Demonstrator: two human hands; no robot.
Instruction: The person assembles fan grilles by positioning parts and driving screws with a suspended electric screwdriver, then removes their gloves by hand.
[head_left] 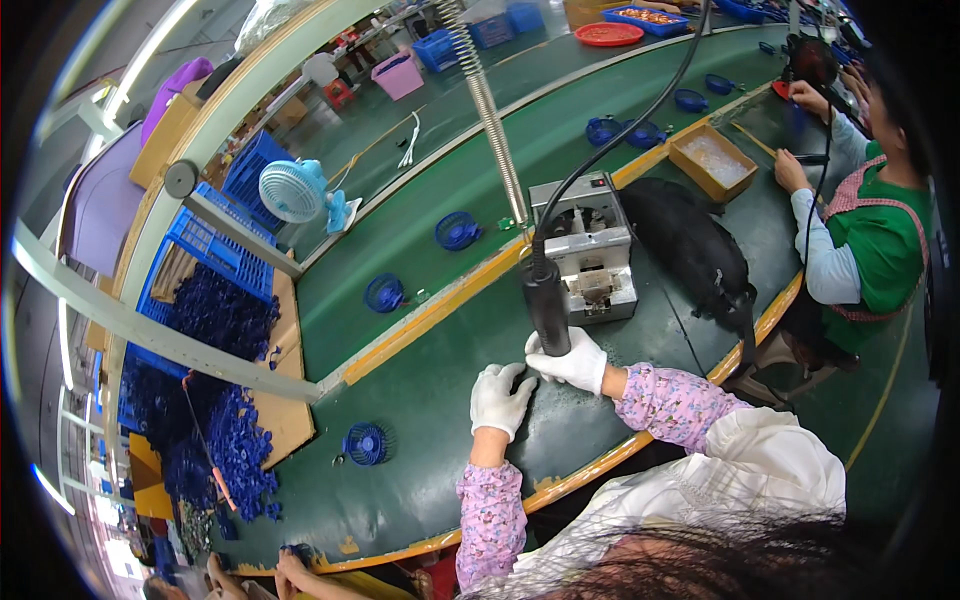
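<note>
My right hand (572, 362), in a white glove, is closed around the lower end of a black electric screwdriver (546, 305). The tool stands upright on its cable, and its tip is hidden by the glove. Just left of it, my left hand (499, 402), also gloved, rests low over the green bench (420, 460). Its thumb and fingers are apart, and I see nothing between them. Beyond the screwdriver sits a metal fixture (597, 270). A blue round fan-guard-like part (366, 444) lies on the bench to my left.
Blue parts (457, 231) lie on the conveyor belt (345, 335) behind a yellow-edged rail. A heap of dark blue pieces (235, 440) fills the left side. Right of the fixture is a black bundle (690, 245). A co-worker (870, 220) sits at the right, near a cardboard box (713, 163).
</note>
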